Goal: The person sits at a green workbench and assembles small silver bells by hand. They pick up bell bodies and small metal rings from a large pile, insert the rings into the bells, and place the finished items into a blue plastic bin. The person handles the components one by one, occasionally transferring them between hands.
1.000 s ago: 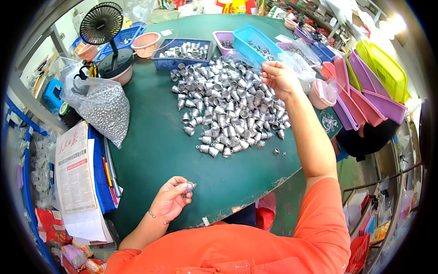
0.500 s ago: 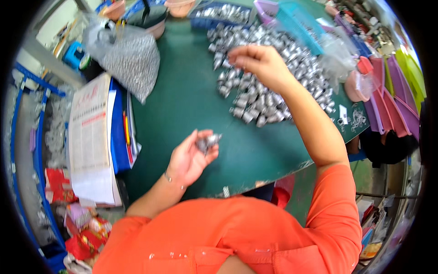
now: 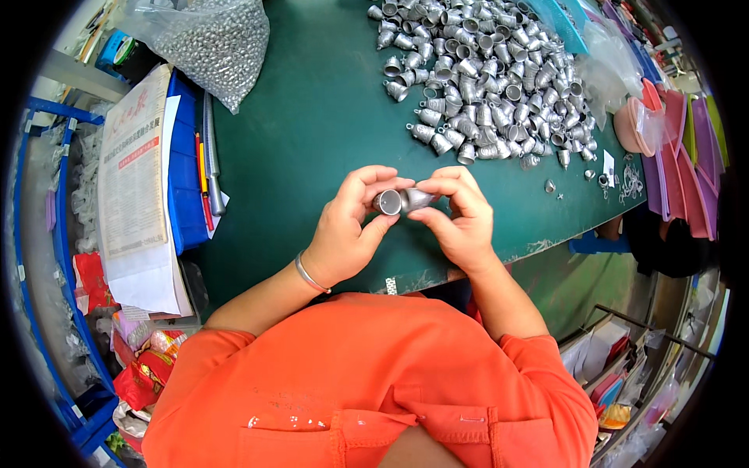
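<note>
At frame centre, two silver caps (image 3: 400,201) meet end to end, one pinched in the left hand (image 3: 349,232), one in the right hand (image 3: 462,221). A moment ago the right hand was out over the heap (image 3: 484,86) at upper right; now it has come back with a piece to join. At upper left lies a clear bag (image 3: 204,40) of small parts; at left, a red-printed white paper (image 3: 134,164) on a blue box (image 3: 183,187).

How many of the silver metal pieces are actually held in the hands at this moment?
2: one round silver piece in the left hand, one tapered silver piece in the right hand, touching end to end. Fingers may hide more.
</note>
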`<action>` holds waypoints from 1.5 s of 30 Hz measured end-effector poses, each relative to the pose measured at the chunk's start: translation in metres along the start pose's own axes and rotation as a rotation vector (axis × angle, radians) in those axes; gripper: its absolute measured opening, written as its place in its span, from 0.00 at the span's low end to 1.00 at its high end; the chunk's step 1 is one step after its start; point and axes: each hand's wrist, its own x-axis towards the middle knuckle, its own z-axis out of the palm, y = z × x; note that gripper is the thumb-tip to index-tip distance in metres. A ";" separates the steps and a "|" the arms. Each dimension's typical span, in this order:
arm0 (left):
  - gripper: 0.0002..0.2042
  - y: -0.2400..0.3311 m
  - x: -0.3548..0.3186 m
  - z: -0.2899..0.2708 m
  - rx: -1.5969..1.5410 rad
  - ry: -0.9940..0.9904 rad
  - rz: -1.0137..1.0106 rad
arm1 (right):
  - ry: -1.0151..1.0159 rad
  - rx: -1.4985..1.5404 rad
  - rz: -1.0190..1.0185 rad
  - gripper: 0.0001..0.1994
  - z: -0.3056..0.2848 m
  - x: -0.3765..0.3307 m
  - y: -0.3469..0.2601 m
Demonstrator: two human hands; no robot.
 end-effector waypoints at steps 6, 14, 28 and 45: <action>0.13 0.005 0.001 -0.001 0.217 0.027 0.319 | 0.023 1.028 0.270 0.13 -0.011 -0.012 0.006; 0.18 0.008 -0.004 -0.002 -0.592 0.080 -0.273 | 0.037 1.423 0.422 0.17 -0.012 -0.016 -0.002; 0.12 -0.010 -0.009 -0.003 -1.103 0.137 -0.841 | 0.028 -0.825 -0.111 0.09 -0.015 0.012 -0.004; 0.10 -0.016 -0.013 -0.005 -0.977 0.096 -0.699 | -0.122 0.010 0.316 0.15 -0.032 0.017 -0.001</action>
